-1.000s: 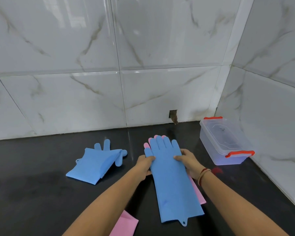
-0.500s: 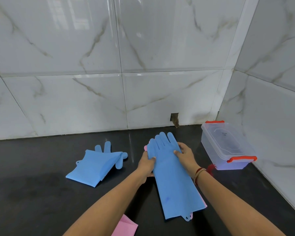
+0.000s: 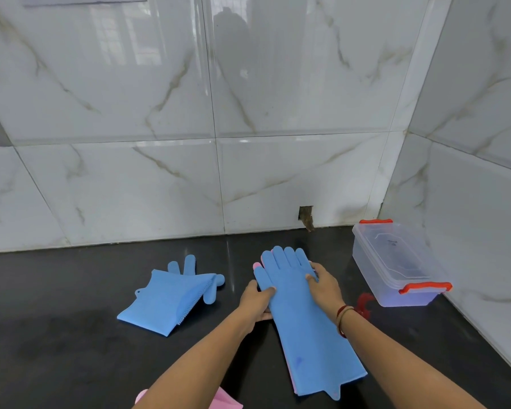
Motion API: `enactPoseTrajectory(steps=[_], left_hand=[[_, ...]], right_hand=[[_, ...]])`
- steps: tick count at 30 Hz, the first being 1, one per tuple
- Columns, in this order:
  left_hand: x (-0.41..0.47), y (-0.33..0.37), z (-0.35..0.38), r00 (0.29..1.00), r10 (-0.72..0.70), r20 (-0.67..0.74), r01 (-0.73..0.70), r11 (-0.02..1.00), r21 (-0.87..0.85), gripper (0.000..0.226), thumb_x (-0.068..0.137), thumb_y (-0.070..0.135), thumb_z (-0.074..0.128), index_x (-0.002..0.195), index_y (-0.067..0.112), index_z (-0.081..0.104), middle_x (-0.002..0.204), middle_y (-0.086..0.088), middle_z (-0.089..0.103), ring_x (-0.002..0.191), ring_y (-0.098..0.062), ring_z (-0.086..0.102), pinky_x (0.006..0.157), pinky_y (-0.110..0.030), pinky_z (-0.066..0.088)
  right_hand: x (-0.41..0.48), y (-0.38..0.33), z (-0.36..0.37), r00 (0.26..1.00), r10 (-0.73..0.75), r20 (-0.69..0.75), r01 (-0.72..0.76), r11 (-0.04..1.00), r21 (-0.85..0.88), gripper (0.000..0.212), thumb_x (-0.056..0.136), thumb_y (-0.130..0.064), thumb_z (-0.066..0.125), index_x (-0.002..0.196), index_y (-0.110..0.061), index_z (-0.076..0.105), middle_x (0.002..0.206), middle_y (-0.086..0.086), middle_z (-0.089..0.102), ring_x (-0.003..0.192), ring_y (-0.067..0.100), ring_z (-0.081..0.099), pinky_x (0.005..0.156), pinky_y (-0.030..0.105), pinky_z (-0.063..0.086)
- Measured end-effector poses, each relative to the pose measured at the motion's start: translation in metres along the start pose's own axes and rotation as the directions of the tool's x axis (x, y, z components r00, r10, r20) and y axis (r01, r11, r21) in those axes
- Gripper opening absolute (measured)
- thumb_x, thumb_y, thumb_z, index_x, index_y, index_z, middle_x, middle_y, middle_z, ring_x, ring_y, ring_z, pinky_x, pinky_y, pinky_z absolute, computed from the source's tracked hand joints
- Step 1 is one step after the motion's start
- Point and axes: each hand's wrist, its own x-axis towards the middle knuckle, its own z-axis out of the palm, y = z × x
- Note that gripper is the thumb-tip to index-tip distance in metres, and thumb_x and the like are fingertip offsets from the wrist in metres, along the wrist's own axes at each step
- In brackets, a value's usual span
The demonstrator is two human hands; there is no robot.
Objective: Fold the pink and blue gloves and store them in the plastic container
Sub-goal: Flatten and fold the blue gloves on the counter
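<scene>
A long blue glove [image 3: 304,326] lies flat on the black counter, fingers toward the wall, stacked on a pink glove [image 3: 257,265] that shows only as a fingertip and a thin edge. My left hand [image 3: 255,301] grips the stack's left edge near the thumb. My right hand [image 3: 322,283] holds the right edge by the fingers. A second blue glove [image 3: 165,302] lies folded to the left. Another pink glove [image 3: 224,402] peeks out at the bottom under my left arm. The clear plastic container [image 3: 396,264] with red clips stands closed at the right.
Marble-tiled walls close off the back and right side of the counter [image 3: 56,335]. A small hole in the wall [image 3: 306,215] sits behind the gloves. Bare counter stretches at the left and front right.
The stacked gloves slid slightly away from me and squared up, so less pink shows along the right edge. Both hands kept their hold on the edges.
</scene>
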Motion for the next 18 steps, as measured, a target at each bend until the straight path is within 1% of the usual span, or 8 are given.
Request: enactPoseTrajectory(steps=[3,6,8,10,11,14,16,18], left_hand=[[-0.001,0.000,-0.001,1.000,-0.016,0.005,0.016,1.000,-0.019,0.025,0.095,0.020,0.056,0.117,0.020,0.044,0.112,-0.003,0.063,0.092,-0.019,0.068,0.061,-0.029,0.058],[-0.002,0.001,-0.001,1.000,-0.021,0.003,0.021,1.000,-0.024,0.025,0.095,0.019,0.056,0.117,0.019,0.045,0.113,-0.005,0.064,0.094,-0.022,0.069,0.067,-0.032,0.059],[-0.003,0.002,0.001,1.000,-0.013,-0.010,0.013,1.000,-0.012,0.024,0.095,0.016,0.054,0.116,0.020,0.046,0.109,-0.003,0.064,0.092,-0.021,0.069,0.064,-0.032,0.059],[-0.003,0.004,0.003,0.999,0.008,-0.032,-0.007,1.000,0.015,0.026,0.095,0.014,0.053,0.119,0.020,0.047,0.106,0.000,0.064,0.090,-0.019,0.068,0.063,-0.032,0.059],[-0.003,0.005,0.004,0.999,0.014,-0.044,-0.012,1.000,0.028,0.027,0.095,0.012,0.051,0.121,0.020,0.047,0.106,0.001,0.063,0.090,-0.018,0.067,0.064,-0.032,0.059],[-0.003,0.008,0.005,0.998,0.009,-0.058,-0.006,0.998,0.058,0.033,0.095,0.009,0.050,0.125,0.021,0.045,0.115,-0.001,0.060,0.092,-0.019,0.066,0.068,-0.033,0.060],[-0.003,0.007,0.004,0.998,0.003,-0.065,0.001,0.998,0.069,0.034,0.095,0.008,0.050,0.126,0.019,0.044,0.123,-0.003,0.059,0.095,-0.020,0.066,0.070,-0.034,0.060],[-0.003,0.006,0.004,0.997,0.001,-0.072,0.004,0.997,0.077,0.031,0.095,0.008,0.051,0.124,0.019,0.044,0.125,-0.004,0.059,0.096,-0.020,0.066,0.072,-0.034,0.060]], right_hand=[[0.000,-0.002,0.001,1.000,-0.003,0.020,0.004,0.997,-0.078,0.046,0.094,-0.019,0.050,0.138,-0.018,0.038,0.130,0.010,0.043,0.110,0.026,0.053,0.098,0.039,0.046],[0.001,-0.001,-0.003,1.000,0.010,0.015,-0.009,0.996,-0.090,0.044,0.091,-0.013,0.052,0.134,-0.016,0.042,0.126,0.010,0.051,0.106,0.025,0.056,0.095,0.038,0.049],[0.001,0.002,-0.006,1.000,0.004,0.010,-0.003,0.999,-0.053,0.038,0.092,-0.008,0.051,0.129,-0.015,0.047,0.123,0.008,0.057,0.096,0.020,0.057,0.084,0.032,0.051],[0.001,0.003,-0.010,1.000,-0.011,-0.016,0.011,1.000,-0.001,0.033,0.093,-0.006,0.049,0.124,-0.015,0.051,0.120,0.007,0.061,0.089,0.017,0.058,0.074,0.024,0.050],[0.001,0.004,-0.011,0.999,-0.019,-0.038,0.020,1.000,0.019,0.031,0.094,-0.006,0.048,0.123,-0.015,0.052,0.120,0.008,0.062,0.090,0.017,0.058,0.073,0.023,0.049],[0.000,0.002,-0.010,0.993,-0.046,-0.106,0.051,0.998,0.043,0.030,0.096,-0.008,0.046,0.124,-0.017,0.054,0.122,0.006,0.061,0.097,0.016,0.057,0.086,0.029,0.050],[-0.001,0.004,-0.008,0.992,-0.053,-0.116,0.056,0.998,0.023,0.029,0.097,-0.010,0.045,0.124,-0.017,0.054,0.121,0.006,0.062,0.094,0.013,0.054,0.085,0.028,0.047],[0.000,0.007,-0.008,0.995,-0.033,-0.093,0.031,0.999,-0.019,0.028,0.097,-0.013,0.046,0.123,-0.014,0.054,0.119,0.006,0.062,0.090,0.014,0.054,0.082,0.026,0.046]])
